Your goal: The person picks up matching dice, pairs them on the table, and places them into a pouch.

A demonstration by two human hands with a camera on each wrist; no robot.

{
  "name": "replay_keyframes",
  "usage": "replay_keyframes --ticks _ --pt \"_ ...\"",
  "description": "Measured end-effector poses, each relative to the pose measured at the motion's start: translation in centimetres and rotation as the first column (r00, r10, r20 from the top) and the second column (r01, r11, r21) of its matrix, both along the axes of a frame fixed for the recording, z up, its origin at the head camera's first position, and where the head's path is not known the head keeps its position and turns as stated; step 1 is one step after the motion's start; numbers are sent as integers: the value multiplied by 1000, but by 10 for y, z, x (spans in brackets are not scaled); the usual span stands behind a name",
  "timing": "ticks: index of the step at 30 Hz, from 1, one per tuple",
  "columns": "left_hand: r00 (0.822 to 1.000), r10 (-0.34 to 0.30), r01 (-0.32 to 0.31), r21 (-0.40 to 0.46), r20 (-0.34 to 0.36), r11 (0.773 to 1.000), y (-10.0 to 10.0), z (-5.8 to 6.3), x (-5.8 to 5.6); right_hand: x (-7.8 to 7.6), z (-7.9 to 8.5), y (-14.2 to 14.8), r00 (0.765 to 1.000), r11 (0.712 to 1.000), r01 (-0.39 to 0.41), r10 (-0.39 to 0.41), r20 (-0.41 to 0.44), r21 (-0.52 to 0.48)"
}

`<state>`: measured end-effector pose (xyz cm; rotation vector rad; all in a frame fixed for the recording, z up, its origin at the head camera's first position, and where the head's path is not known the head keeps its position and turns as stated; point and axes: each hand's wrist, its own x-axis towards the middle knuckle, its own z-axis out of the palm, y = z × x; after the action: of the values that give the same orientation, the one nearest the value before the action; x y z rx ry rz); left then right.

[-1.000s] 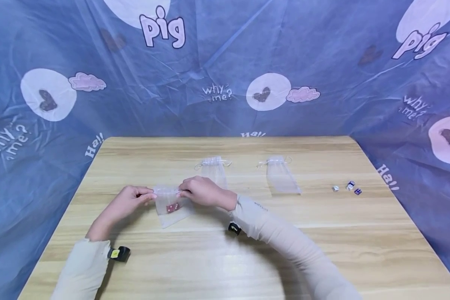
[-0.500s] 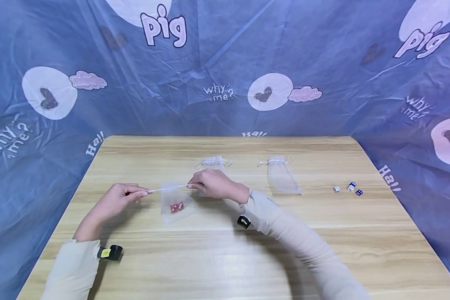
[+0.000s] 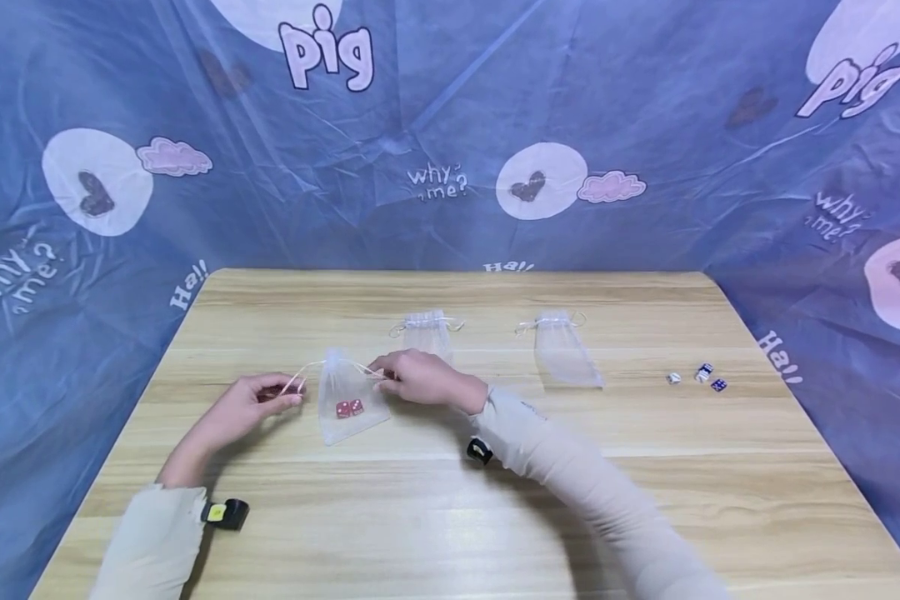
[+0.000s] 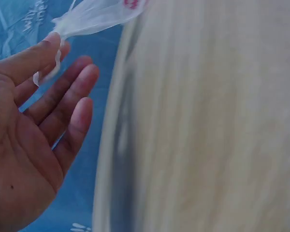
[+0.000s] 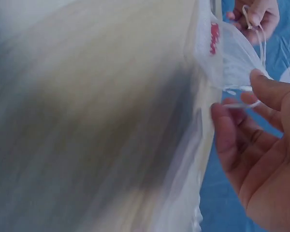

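Note:
A sheer white drawstring bag (image 3: 330, 425) with two red dice (image 3: 350, 408) inside it lies on the table, its neck gathered. At its left side my left hand (image 3: 243, 408) has its fingers spread and relaxed, with a slack loop of the drawstring (image 4: 58, 60) draped across thumb and forefinger. My right hand (image 3: 427, 379) is at the other side of the neck. Its fingers are loosely bent, thumb apart from them, and the other drawstring end (image 5: 241, 105) runs slack past the fingertips.
Behind my right hand lies a second sheer bag (image 3: 423, 333), partly covered by it. A third bag (image 3: 562, 354) lies further right. Several blue and white dice (image 3: 703, 372) are near the table's (image 3: 570, 517) right edge. A blue printed cloth (image 3: 450, 100) surrounds the back and sides.
The bag's mouth was pulled narrow as both hands drew the drawstring taut outward. Now the cords have gone slack, the fingers have loosened, and the hands have come slightly back inward.

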<state>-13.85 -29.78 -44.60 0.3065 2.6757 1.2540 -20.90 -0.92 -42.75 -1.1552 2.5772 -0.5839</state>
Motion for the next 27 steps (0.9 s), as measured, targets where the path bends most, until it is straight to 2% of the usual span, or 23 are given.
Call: replay_keyframes --ticks 5,8,12,17,22,27 --pt "993 -100 94 92 55 991 10 -10 -7 2 -4 -18 999 997 24 -26 24 70" --pt "988 -133 126 90 73 988 16 -12 -7 5 -7 -25 999 996 25 -27 20 82" --pt "991 -106 104 29 87 994 21 -13 -7 6 -11 -30 998 998 24 -27 52 56" --pt "990 -83 77 58 117 995 22 -12 -7 5 -13 -31 977 998 53 -46 208 -27" --pt "989 -72 57 117 128 992 15 -2 -14 0 -7 -36 951 988 83 -40 307 -128" --pt "992 -68 53 134 104 990 8 15 -29 -8 -1 -46 921 971 156 -75 383 -184"
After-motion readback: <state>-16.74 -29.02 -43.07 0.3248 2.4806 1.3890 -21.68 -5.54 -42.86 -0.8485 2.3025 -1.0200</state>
